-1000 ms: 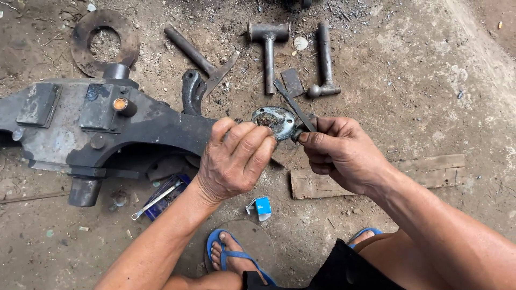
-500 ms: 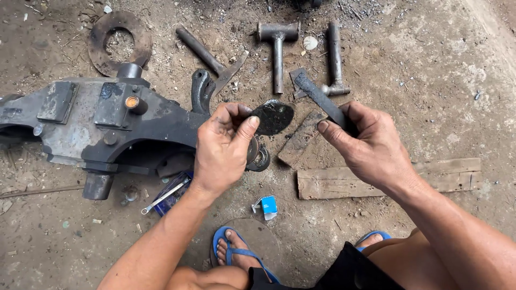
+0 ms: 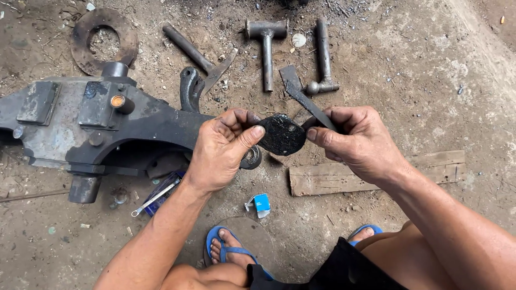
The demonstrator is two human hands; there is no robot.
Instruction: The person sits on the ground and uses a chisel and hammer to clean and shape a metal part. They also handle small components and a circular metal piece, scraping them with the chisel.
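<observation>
To the left of our left hand (image 3: 223, 153), a big dark cast-metal housing (image 3: 97, 126) is lying on the dirt floor (image 3: 430, 70). Below our right hand (image 3: 357, 139), a wooden plank (image 3: 430, 169) is resting flat. Beyond both hands, a steel hammer (image 3: 267, 40), a metal rod (image 3: 185, 45) and a rusty ring plate (image 3: 102, 40) are lying apart from each other. We are holding a black oval metal plate (image 3: 282, 134) between the two hands, above the floor: the left hand is pinching its left edge, while the right hand is gripping its right edge together with a flat scraper blade (image 3: 306, 99). Below the hands, a small blue box (image 3: 262, 203) is sitting near our sandalled foot (image 3: 228, 249).
</observation>
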